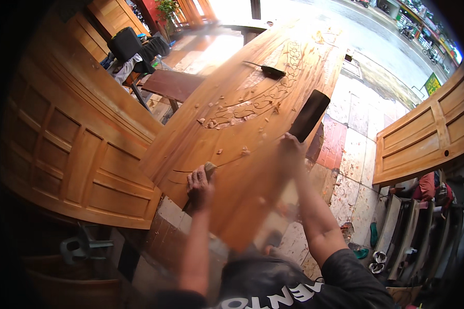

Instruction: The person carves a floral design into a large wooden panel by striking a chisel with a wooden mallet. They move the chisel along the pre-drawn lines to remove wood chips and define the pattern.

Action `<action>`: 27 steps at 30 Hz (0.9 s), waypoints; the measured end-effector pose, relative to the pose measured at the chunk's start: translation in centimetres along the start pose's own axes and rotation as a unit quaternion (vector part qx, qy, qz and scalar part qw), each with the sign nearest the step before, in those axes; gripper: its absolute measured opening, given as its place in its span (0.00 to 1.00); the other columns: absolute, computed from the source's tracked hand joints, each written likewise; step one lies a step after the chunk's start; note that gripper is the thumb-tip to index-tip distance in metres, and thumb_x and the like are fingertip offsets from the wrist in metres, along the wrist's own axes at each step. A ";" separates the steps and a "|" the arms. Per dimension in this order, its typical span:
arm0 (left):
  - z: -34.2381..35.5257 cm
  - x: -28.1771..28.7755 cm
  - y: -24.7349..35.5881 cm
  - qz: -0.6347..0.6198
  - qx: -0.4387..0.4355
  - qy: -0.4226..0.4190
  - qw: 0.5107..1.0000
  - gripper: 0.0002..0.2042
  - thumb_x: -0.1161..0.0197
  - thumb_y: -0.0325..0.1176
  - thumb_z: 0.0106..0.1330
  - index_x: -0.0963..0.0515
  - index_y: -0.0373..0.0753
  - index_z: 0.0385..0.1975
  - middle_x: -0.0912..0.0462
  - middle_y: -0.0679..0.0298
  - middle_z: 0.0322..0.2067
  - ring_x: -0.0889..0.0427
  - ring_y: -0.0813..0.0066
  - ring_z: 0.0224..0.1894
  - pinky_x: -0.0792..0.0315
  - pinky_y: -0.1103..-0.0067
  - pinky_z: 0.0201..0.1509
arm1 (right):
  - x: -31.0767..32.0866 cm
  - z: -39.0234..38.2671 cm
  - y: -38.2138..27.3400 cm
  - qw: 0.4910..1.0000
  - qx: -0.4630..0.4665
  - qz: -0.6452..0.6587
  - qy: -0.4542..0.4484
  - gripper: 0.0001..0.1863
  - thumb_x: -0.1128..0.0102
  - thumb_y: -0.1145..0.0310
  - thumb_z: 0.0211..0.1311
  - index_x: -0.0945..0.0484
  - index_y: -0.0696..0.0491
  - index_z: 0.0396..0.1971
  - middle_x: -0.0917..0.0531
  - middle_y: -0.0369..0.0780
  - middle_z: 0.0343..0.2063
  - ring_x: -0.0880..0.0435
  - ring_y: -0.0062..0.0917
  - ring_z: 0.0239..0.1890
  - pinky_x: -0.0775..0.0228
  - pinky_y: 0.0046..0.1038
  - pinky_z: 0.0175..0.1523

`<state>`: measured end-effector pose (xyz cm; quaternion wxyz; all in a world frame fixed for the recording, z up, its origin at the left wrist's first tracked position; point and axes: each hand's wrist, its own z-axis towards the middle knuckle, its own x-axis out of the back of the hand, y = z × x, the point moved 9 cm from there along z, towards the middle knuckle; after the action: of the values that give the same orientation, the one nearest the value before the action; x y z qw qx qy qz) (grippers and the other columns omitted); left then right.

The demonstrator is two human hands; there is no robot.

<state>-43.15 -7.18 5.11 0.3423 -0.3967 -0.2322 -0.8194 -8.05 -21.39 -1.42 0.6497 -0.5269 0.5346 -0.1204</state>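
Observation:
A long wooden panel (242,149) with carved scrollwork lies before me, running away toward the street. Near its close left edge, my left hand (200,188) is closed around a chisel (210,168); only its tan end shows clearly above the fingers. My right hand (292,147) is blurred and grips the lower end of a dark, blocky mallet (311,114), raised over the panel's right side. Farther up the panel rests a black-handled tool (273,71) with a thin shaft. Wood chips (245,151) are scattered around the carving.
Panelled doors lean at the left (82,149) and right (428,129). A low brown bench (172,85) and a cluttered chair (126,46) stand beyond the left door. A pale green plastic stool (85,247) is at lower left. Sandals (377,261) and planks (404,237) lie at lower right.

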 end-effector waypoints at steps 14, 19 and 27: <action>0.6 -1.8 -2.5 -0.162 0.037 -0.105 0.980 0.24 0.26 0.45 0.65 0.23 0.43 0.56 0.21 0.58 0.53 0.23 0.54 0.57 0.27 0.59 0.61 | -0.1 -2.1 -1.4 0.981 0.141 -0.030 0.131 0.09 0.34 0.65 0.66 0.21 0.56 0.33 0.17 0.39 0.24 0.15 0.29 0.23 0.20 0.31 0.28; 1.0 -1.5 -1.9 -0.207 -0.031 -0.130 0.969 0.21 0.25 0.46 0.65 0.22 0.43 0.51 0.20 0.59 0.46 0.20 0.55 0.50 0.24 0.61 0.54 | 1.6 -2.4 -1.5 0.972 0.143 -0.050 0.178 0.21 0.31 0.60 0.63 0.23 0.55 0.50 0.17 0.41 0.28 0.14 0.30 0.28 0.17 0.34 0.34; 5.6 -4.5 -3.6 -0.301 -0.011 -0.299 0.905 0.17 0.26 0.38 0.65 0.22 0.40 0.48 0.18 0.50 0.39 0.15 0.46 0.41 0.21 0.55 0.42 | 0.3 -3.1 -1.8 0.966 0.156 -0.054 0.202 0.12 0.32 0.63 0.64 0.21 0.57 0.35 0.17 0.41 0.26 0.15 0.30 0.24 0.19 0.34 0.29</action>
<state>-41.07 0.56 4.35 -0.0109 -0.5381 -0.4236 -0.7286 -9.79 -24.04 0.29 0.5950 -0.4123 0.5999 -0.3408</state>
